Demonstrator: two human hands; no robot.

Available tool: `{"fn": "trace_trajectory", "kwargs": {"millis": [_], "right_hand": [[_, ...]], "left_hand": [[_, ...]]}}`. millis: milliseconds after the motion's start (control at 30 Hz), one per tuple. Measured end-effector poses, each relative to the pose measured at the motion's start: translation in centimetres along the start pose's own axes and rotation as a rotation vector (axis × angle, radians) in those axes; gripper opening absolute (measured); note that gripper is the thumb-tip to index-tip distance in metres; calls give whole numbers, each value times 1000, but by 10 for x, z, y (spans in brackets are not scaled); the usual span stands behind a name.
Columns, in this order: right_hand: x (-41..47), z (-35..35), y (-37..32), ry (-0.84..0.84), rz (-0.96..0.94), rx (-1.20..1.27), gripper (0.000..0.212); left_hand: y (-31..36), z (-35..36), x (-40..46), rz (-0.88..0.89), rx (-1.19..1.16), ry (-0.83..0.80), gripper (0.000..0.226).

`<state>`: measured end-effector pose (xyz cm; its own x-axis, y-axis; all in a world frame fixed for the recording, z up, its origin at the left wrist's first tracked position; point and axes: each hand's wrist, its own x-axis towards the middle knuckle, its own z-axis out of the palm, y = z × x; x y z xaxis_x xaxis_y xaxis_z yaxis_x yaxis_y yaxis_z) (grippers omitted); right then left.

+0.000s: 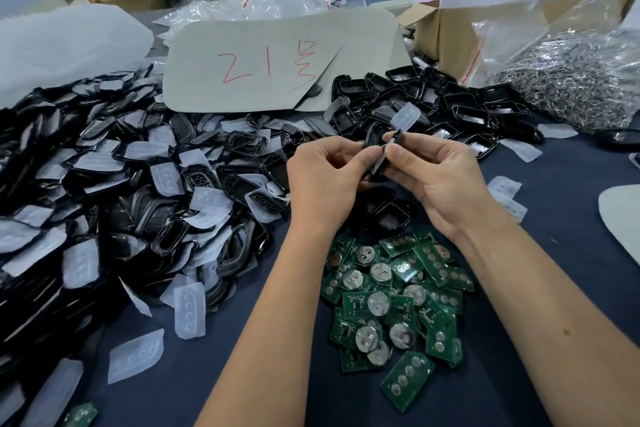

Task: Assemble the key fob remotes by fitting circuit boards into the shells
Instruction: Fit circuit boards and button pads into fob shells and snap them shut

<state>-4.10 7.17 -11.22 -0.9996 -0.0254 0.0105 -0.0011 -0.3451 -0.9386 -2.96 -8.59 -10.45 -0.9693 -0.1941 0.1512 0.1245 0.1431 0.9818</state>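
Both my hands hold one black key fob shell [378, 152] above the table, seen edge-on. My left hand [322, 180] pinches its left side with thumb and fingers. My right hand [436, 177] pinches its right edge, thumb on top. Whether a board sits inside the shell is hidden. Below my wrists lies a heap of green circuit boards [394, 302], some with round coin cells. An open black shell half [388, 215] lies on the cloth just under my hands.
A big pile of black shells and translucent button pads [114, 191] fills the left side. More black shells [433, 104] lie behind my hands. A grey sheet marked in red [277, 62] lies at the back. A bag of metal rings [571, 76] sits far right beside a cardboard box [446, 35].
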Motion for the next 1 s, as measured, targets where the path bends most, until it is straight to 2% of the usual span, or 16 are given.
{"fn": "trace_trajectory", "kwargs": {"millis": [167, 433, 633, 733, 833, 1000], "right_hand": [[2, 2, 1, 31, -6, -14, 35], [2, 3, 2, 36, -31, 1, 30], [3, 4, 7, 89, -129, -227, 41], [5, -6, 2, -34, -142, -352, 37], [4, -15, -2, -186, -120, -336, 37], [3, -15, -1, -199, -178, -325, 21]], "left_hand": [[-2, 1, -1, 117, 97, -47, 3], [-6, 0, -2, 298, 311, -100, 18], [-5, -3, -2, 207, 262, -114, 11], [-4, -8, -1, 180, 264, -134, 10], [-4, -14, 2, 170, 291, -163, 14], [-3, -20, 3, 202, 315, -228, 16]]}}
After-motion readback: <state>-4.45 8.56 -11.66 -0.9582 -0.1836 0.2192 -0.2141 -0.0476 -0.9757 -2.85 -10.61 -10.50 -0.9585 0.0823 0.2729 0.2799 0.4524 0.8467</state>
